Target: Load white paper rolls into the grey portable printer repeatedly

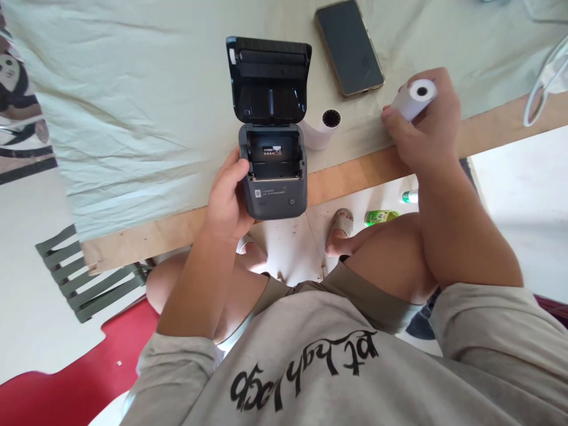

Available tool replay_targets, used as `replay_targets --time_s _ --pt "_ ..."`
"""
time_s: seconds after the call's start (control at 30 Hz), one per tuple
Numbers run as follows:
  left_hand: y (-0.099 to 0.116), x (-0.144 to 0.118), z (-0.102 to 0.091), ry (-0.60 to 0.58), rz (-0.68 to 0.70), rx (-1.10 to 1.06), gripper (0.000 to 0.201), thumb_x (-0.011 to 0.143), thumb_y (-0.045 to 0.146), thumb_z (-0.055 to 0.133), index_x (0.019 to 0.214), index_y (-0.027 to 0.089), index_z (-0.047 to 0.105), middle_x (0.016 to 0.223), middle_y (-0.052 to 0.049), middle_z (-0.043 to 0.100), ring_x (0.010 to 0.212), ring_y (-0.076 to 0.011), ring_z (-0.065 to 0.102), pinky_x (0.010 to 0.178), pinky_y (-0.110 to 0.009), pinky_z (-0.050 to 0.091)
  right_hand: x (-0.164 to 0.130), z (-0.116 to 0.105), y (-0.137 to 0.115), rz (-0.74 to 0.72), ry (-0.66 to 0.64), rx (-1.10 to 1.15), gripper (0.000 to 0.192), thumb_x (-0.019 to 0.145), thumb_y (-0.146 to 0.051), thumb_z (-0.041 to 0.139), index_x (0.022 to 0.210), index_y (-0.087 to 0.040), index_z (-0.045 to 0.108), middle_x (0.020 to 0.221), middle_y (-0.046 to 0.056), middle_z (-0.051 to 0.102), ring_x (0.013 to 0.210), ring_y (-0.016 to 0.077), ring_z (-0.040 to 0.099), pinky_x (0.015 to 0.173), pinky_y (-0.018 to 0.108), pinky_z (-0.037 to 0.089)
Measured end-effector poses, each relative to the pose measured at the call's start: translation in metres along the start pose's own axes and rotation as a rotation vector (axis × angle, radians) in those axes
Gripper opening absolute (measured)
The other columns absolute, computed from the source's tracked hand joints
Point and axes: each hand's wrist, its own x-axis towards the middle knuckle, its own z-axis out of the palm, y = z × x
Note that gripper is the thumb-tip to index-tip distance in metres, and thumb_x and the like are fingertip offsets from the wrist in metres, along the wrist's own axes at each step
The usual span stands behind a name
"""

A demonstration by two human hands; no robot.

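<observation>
A small dark grey receipt printer (276,198) with its lid (270,74) swung up is gripped at its left side by my left hand (228,195). The paper bay inside holds no roll, and a printed label shows at its back. My right hand (430,127) is closed around a white paper roll (408,102), whose core end faces up toward me, to the right of the printer. Another white paper roll (317,135) with a dark core stands on the cloth just behind the printer's right side, partly hidden by it.
A smartphone (350,48) lies on the pale green tablecloth (146,100), beyond the rolls. White cables (536,100) are at the far right. The table's wooden edge (355,176) runs in front of me. Below are a green bottle (380,218) and a red chair (110,349).
</observation>
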Motion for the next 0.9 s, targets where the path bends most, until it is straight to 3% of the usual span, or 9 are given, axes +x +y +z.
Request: replay_targets --time_s 0.1,0.23,0.3,0.33,0.43,0.53,0.6,0.67,0.9 --pt "0.001 0.000 0.000 -0.014 0.003 0.004 0.025 0.086 0.042 0.063 0.101 0.022 0.068 0.093 -0.005 0.074 0.112 -0.0289 0.070 0.090 -0.039 0.061 0.004 0.003 0.002 0.045 0.191 -0.032 0.039 0.078 -0.048 0.073 0.106 -0.025 0.059 0.100 0.009 0.067 0.088 0.0205 0.060 0.080 0.035 0.048" --pt "0.000 -0.001 -0.001 -0.038 0.013 0.001 0.023 0.086 0.041 0.064 0.100 0.023 0.068 0.095 -0.004 0.074 0.112 -0.0282 0.070 0.088 -0.038 0.061 0.004 -0.001 -0.004 0.141 0.053 -0.132 0.052 0.074 -0.046 0.076 0.121 -0.031 0.058 0.108 0.005 0.070 0.096 0.0251 0.065 0.089 0.042 0.050" --pt "0.000 -0.001 -0.001 -0.044 0.013 -0.001 0.024 0.087 0.041 0.064 0.101 0.022 0.068 0.094 -0.004 0.074 0.106 -0.0274 0.072 0.085 -0.037 0.062 0.002 -0.006 -0.018 0.053 0.066 -0.134 0.056 0.080 -0.044 0.071 0.131 -0.033 0.052 0.122 0.005 0.066 0.114 0.0284 0.062 0.099 0.047 0.048" --pt "0.000 -0.001 -0.001 -0.045 0.014 -0.005 0.024 0.087 0.041 0.064 0.101 0.022 0.068 0.094 -0.004 0.073 0.103 -0.0268 0.073 0.083 -0.037 0.062 0.001 -0.008 -0.029 -0.039 0.159 -0.126 0.051 0.082 -0.043 0.069 0.129 -0.032 0.053 0.124 0.007 0.064 0.119 0.0292 0.060 0.101 0.047 0.048" --pt "0.001 -0.002 0.000 -0.047 0.013 -0.019 0.023 0.088 0.040 0.062 0.102 0.022 0.068 0.094 -0.004 0.073 0.099 -0.0260 0.073 0.081 -0.037 0.061 -0.001 -0.004 -0.064 -0.212 0.365 -0.059 0.031 0.090 -0.035 0.057 0.119 -0.026 0.060 0.110 0.010 0.064 0.104 0.0258 0.065 0.092 0.041 0.051" --pt "0.002 -0.002 0.000 -0.033 -0.015 -0.011 0.025 0.088 0.042 0.060 0.102 0.023 0.068 0.099 -0.004 0.074 0.105 -0.0277 0.071 0.085 -0.038 0.061 0.002 0.017 -0.088 -0.246 0.159 -0.028 0.045 0.085 -0.023 0.057 0.129 -0.020 0.053 0.122 0.015 0.062 0.116 0.0264 0.062 0.095 0.041 0.053" --pt "0.002 -0.002 -0.001 -0.027 -0.027 -0.007 0.026 0.087 0.043 0.060 0.103 0.024 0.067 0.101 -0.005 0.074 0.108 -0.0283 0.071 0.086 -0.039 0.061 0.006 0.034 -0.091 -0.197 0.016 -0.089 0.052 0.082 -0.021 0.060 0.132 -0.016 0.049 0.132 0.020 0.056 0.127 0.0283 0.054 0.102 0.043 0.051" --pt "0.001 -0.003 -0.002 -0.020 -0.014 -0.014 0.026 0.087 0.043 0.060 0.102 0.023 0.068 0.100 -0.005 0.074 0.109 -0.0279 0.070 0.088 -0.040 0.060 0.011 0.049 -0.086 -0.114 -0.074 -0.109 0.049 0.083 -0.024 0.060 0.131 -0.020 0.049 0.131 0.018 0.056 0.125 0.0282 0.055 0.104 0.045 0.051" --pt "0.002 -0.005 -0.001 -0.038 0.005 -0.080 0.022 0.089 0.037 0.059 0.100 0.020 0.068 0.090 -0.003 0.072 0.105 -0.0269 0.072 0.089 -0.041 0.060 0.014 0.056 -0.075 0.018 -0.087 0.069 0.043 0.082 -0.030 0.066 0.124 -0.030 0.055 0.112 0.009 0.060 0.099 0.0245 0.060 0.086 0.040 0.058"
